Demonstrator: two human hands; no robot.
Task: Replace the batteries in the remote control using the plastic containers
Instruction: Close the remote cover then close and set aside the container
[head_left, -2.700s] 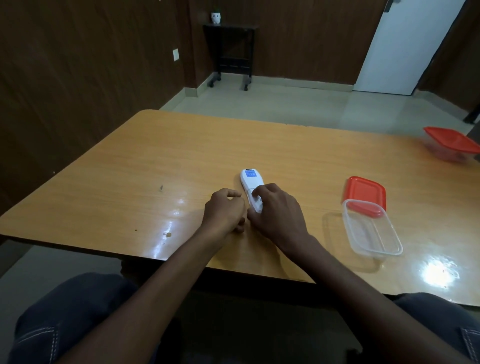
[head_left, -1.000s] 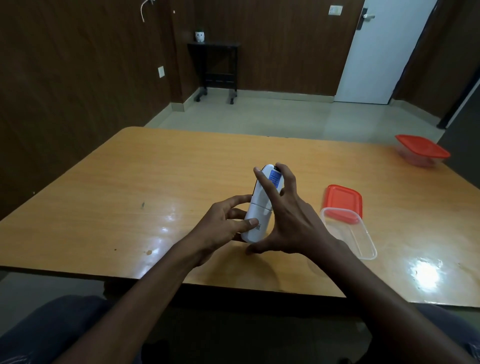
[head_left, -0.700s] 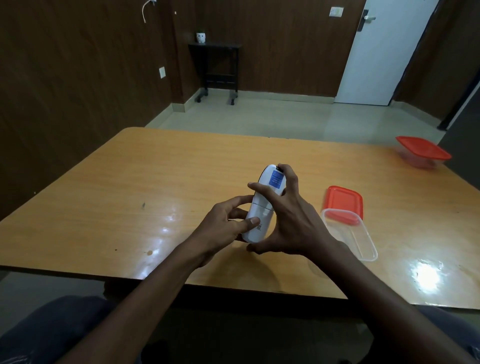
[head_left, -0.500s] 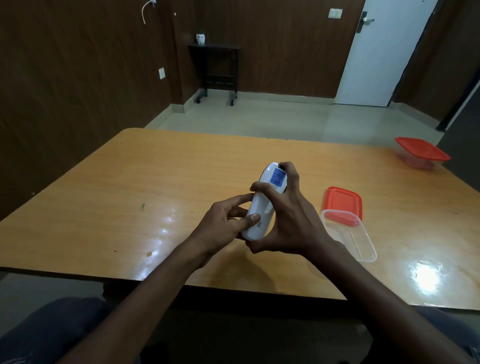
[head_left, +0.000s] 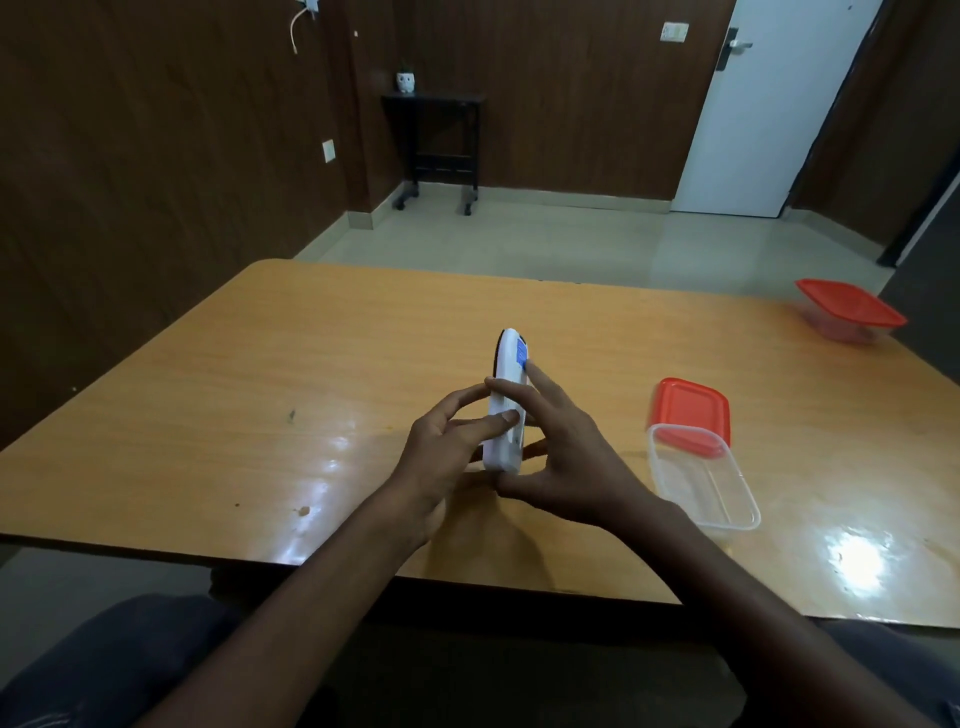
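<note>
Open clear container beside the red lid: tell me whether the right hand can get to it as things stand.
Probably yes. The open clear container sits just right of the right hand with bare table between, but that hand is holding the remote and must let go first.

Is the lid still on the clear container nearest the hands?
No, the red lid lies on the table behind the open container.

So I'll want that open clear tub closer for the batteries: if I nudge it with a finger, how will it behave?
The clear tub looks thin-walled and empty, so probably light. On the glossy table it would likely slide rather than tip, being low and wide. Its far end seems to rest on the red lid, so the lid might shift too.
</note>
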